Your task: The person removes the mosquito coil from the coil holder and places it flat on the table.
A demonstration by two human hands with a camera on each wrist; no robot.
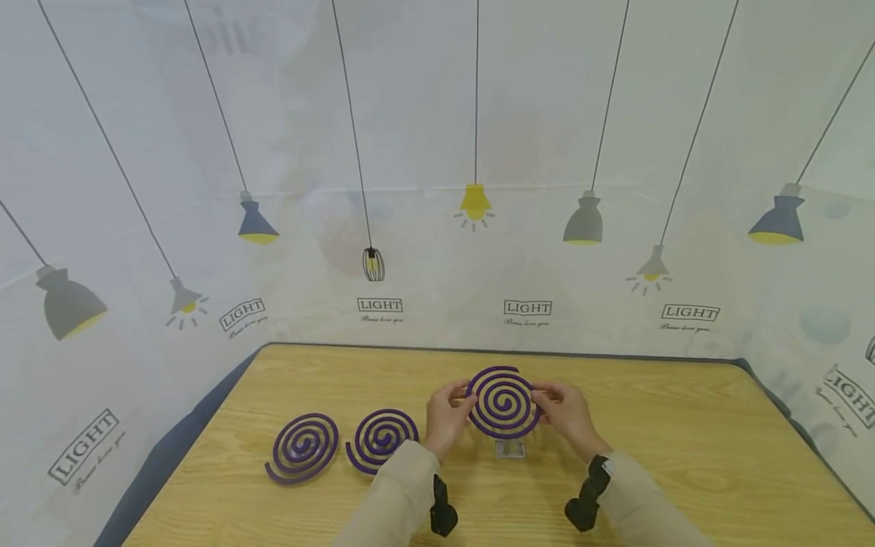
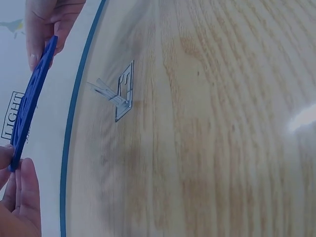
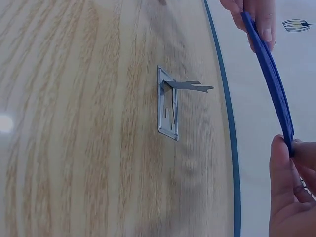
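A purple mosquito coil (image 1: 504, 403) is held up by its two sides above the table, its spiral face toward the head camera. My left hand (image 1: 447, 416) pinches the left rim between thumb and fingers. On the opposite rim, my right hand (image 1: 567, 416) pinches it the same way. Both wrist views show this coil edge-on, as a thin blue-looking disc (image 2: 33, 101). Below it on the table lies a small flat metal coil stand (image 3: 168, 131) with a forked prong bent upward. The coil and the stand are apart.
Two more purple coils sit to the left: one coil (image 1: 304, 448) farther out and tilted, another coil (image 1: 385, 438) partly behind my left sleeve. The wooden table (image 1: 649, 425) ends at a dark edge against a white lamp-printed curtain (image 1: 424, 228).
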